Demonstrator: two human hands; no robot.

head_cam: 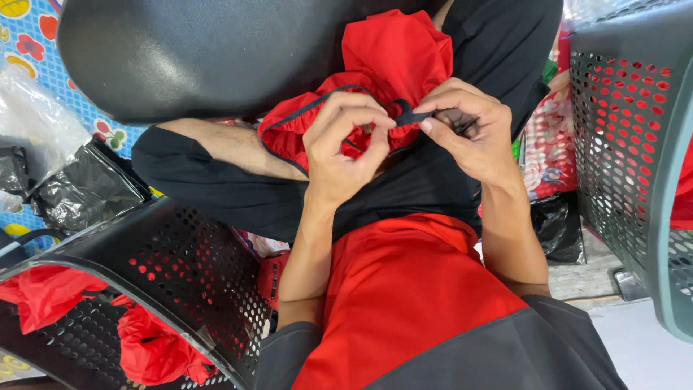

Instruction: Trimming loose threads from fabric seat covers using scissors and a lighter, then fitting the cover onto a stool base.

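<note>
Red and black garment (404, 289) on the lap, both hands working at its black drawstring (411, 115).

The left hand (343, 148) pinches the cord near the bunched red fabric; the right hand (465, 130) grips its flat end between thumb and forefinger. It seems best to keep the cord taut and short — slack would let it slip back. Perforated black basket (173, 282) stands beside.

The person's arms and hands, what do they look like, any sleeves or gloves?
Both hands are bare: left hand, right hand. No gloves, rings, watch or wristbands show. The forearms are uncovered, with no sleeve visible down to the elbows.
</note>
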